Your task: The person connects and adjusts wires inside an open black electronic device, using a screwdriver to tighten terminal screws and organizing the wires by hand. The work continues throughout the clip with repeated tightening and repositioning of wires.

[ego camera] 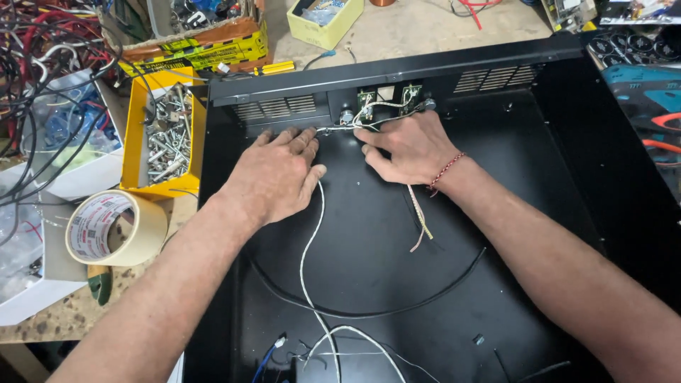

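Left hand (278, 174) flat, palm down, fingers spread a little and pressed on the floor of the black metal chassis (539, 163), fingertips touching a thin white wire bundle (339, 128) near the rear wall. Right hand (410, 147) just beside, also palm down, fingers curled forward over the same bundle; whether pinching it or only pressing, cannot tell, fingertips being hidden. Red-and-white thread bracelet (445, 170) round the right wrist. Bundle thin, pale, slightly twisted, running sideways between the 2 hands, then rising to 2 small green circuit boards (367, 101) fixed upright against the rear wall, between 2 slotted vent grilles (275, 108). From under the left palm, 1 white cable (306, 262) trailing down across the chassis floor toward the near edge, crossing a black cable (397, 306) lying in a wide curve. Short frayed tan strands (421, 221) below the right hand. Chassis itself an open, lidless, matt black box, walls low, floor bare apart from the wiring. Further out on the left, on the workbench, a yellow bin of screws and bolts (164, 135) touching the chassis side, a roll of cream masking tape (117, 228) near the left forearm, tangled red and black leads (50, 50) in the corner. Beyond the rear wall, a small yellow-green tray (323, 30).
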